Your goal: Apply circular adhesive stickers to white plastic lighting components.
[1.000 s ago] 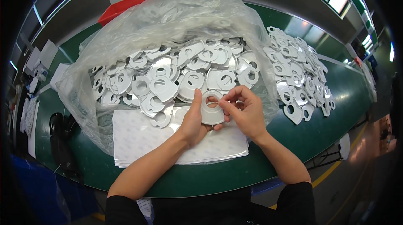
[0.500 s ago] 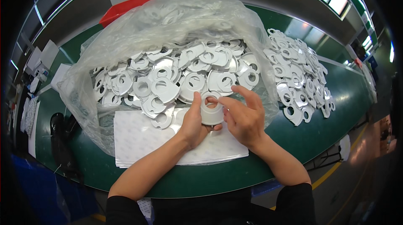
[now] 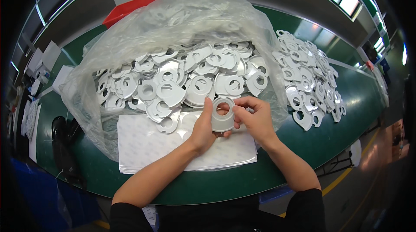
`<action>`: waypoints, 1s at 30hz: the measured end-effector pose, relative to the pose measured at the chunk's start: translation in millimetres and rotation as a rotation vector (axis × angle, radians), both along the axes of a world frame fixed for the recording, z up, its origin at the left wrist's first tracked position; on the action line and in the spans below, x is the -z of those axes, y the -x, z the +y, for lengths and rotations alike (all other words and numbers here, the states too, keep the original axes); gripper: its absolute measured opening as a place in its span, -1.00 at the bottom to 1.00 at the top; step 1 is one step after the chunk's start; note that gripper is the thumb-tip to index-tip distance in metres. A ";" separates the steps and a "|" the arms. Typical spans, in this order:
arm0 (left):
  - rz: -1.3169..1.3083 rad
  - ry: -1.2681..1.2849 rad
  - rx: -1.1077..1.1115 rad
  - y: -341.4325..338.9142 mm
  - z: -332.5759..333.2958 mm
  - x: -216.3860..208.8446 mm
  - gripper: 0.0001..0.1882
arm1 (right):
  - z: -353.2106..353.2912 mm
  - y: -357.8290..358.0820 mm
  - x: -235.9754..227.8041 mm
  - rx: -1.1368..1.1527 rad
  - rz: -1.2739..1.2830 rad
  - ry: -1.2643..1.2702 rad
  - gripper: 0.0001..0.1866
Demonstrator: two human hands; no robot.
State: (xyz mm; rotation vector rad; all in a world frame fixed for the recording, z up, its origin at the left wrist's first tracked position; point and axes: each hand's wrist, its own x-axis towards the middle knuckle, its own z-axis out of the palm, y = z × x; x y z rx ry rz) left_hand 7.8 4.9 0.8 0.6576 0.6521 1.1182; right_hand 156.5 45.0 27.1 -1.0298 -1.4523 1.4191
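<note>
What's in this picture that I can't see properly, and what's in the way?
All in the head view:
- Back of the white ring piece: its own front and the left grip hide it.
- Whether the right grip pinches it: overlapping fingers hide that.
- Deepest pieces in the plastic bag: upper pieces cover them.
- Red bin's lower edge: partly behind the bag.

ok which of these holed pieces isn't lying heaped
The piece in the left hand; the others lie in or by the plastic bag or in the pile on the right.
</note>
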 end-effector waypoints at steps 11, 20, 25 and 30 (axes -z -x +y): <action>0.213 -0.089 0.049 -1.3 -2.8 4.9 -0.16 | -1.3 1.2 -4.8 0.020 0.021 0.056 -0.81; 0.279 -0.148 0.122 -2.9 -3.6 0.6 -0.13 | 0.9 -1.0 8.5 0.113 -0.402 -0.221 -0.65; 0.224 -0.105 0.078 -2.4 -4.1 4.3 -0.26 | -7.8 3.8 -10.8 0.196 -0.730 -0.597 -0.55; 0.095 0.045 0.050 0.8 1.7 -0.8 -0.23 | -7.9 -1.5 -17.0 0.112 -0.764 -0.647 -0.58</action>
